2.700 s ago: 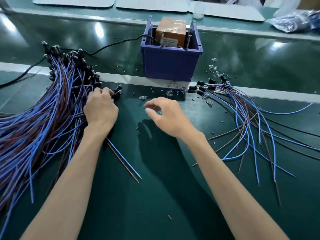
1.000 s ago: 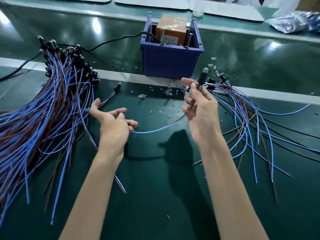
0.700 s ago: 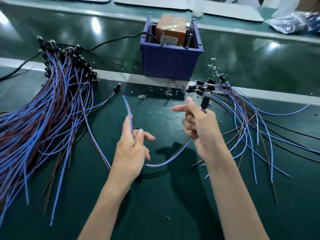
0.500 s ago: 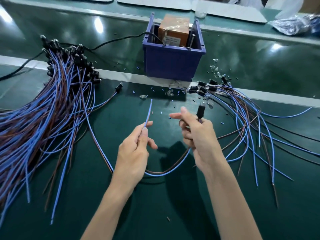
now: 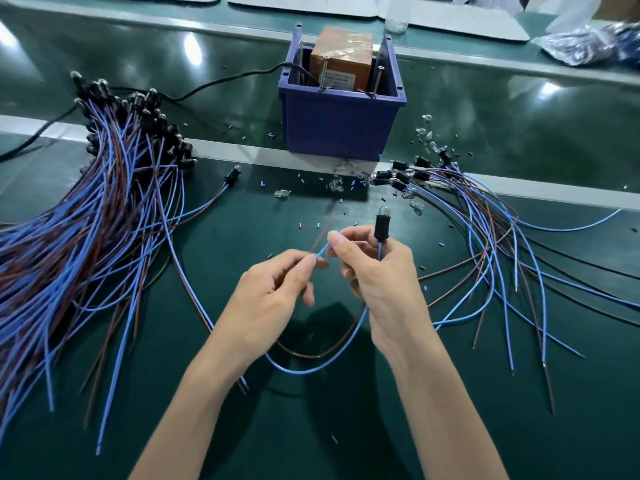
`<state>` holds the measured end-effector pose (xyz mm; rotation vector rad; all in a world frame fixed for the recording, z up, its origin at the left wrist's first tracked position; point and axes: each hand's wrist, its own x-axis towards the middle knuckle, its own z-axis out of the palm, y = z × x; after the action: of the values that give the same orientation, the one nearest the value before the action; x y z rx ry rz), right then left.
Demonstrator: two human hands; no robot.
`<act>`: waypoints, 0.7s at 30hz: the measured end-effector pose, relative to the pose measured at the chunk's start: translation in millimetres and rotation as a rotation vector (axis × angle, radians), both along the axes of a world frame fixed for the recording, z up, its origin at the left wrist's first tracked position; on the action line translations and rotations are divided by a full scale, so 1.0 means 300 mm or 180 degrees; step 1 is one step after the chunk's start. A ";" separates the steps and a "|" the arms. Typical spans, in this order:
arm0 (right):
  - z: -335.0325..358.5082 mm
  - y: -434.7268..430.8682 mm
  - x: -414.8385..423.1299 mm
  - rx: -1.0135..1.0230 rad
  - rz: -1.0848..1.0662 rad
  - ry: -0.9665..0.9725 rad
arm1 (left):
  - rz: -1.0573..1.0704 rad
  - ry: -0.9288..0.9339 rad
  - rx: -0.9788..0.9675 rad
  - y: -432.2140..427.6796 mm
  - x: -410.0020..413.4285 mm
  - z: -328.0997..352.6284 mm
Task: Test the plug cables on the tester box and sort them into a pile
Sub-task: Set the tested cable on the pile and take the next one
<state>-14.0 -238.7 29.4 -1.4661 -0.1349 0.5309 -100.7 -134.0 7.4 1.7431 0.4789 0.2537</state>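
Head camera, looking down at the green bench mat [image 5: 346, 427]: I see both bare hands raised over the middle of the mat, sharing one plug cable [image 5: 304, 370]. The right hand [image 5: 381, 282] has its fingers curled round the blue wire just below the black plug [image 5: 382, 225], which stands upright above the knuckles with a clear bulb at its tip. The left hand [image 5: 273, 299] pinches the cable's free ends between thumb and forefinger, and the right forefinger reaches across to touch those ends. Between the two hands the blue and brown wires sag in a loop close to the mat; I cannot tell whether it touches. Behind the hands, well apart from them, sits the tester box [image 5: 341, 60], an orange-brown block inside a blue plastic bin [image 5: 339, 133] that straddles the pale strip across the bench, with a black power cord [image 5: 225, 79] running out to the left. A large pile of cables [image 5: 86, 220] fans across the left side of the mat, plugs bunched at its far end. A smaller spread of cables [image 5: 485, 237] lies to the right, its plugs just beside the bin's right corner. A single cable [image 5: 232, 174] lies between the large pile and the bin. Loose clear bulbs [image 5: 424, 133] and small bits are scattered near the bin.
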 end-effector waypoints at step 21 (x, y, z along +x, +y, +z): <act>-0.017 0.015 0.048 0.0128 -0.0153 -0.0222 | 0.0620 -0.0192 0.0080 -0.040 0.066 0.033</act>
<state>0.5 -234.2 24.2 -1.4456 -0.1639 0.4359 -80.9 -146.0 17.5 1.7093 0.6043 0.4513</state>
